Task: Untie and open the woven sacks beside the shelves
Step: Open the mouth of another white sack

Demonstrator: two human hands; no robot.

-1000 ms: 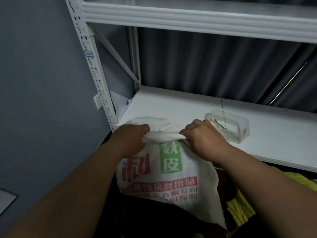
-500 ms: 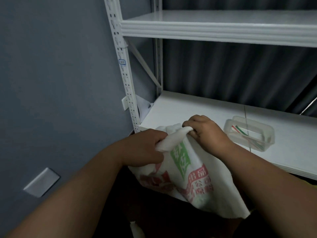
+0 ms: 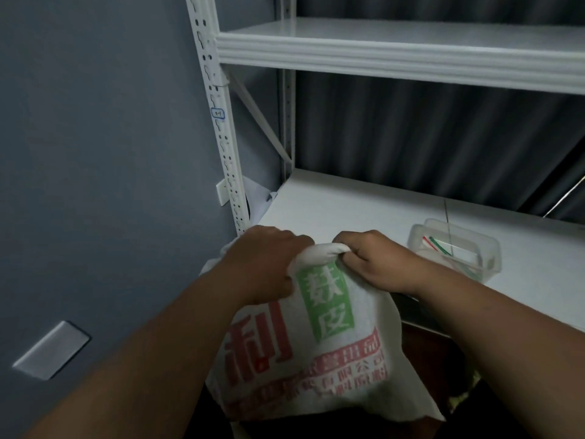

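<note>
Since half a second ago the sack's printed face has swung square toward me, where it was slanted off to the right, and both hands have drawn closer on the rolled top. I see the left hand (image 3: pixel 266 261) closed over the bunched neck of the woven sack (image 3: pixel 316 343) on its left side, fingers wrapped around the fabric. The right hand (image 3: pixel 373 264) is clamped on the other end of the same twisted roll, its fingers (image 3: pixel 345 250) curled under it. The sack hangs in front of the lower shelf (image 3: pixel 348 210), its mouth level with the shelf's front edge and just beside the white upright post (image 3: pixel 221 122). A clear plastic container (image 3: pixel 456 251) sits on the shelf to the right, near the right wrist but apart from it.

I cannot see any cord or knot; the hands cover that stretch. My judgement is that the mouth is not yet open. To do this well I would keep one hand as an anchor on the neck and let the other unroll the twist away from it, rather than pulling both ends apart, which would only tighten it. Keeping the sack upright should stop anything inside from spilling once the mouth opens.
</note>
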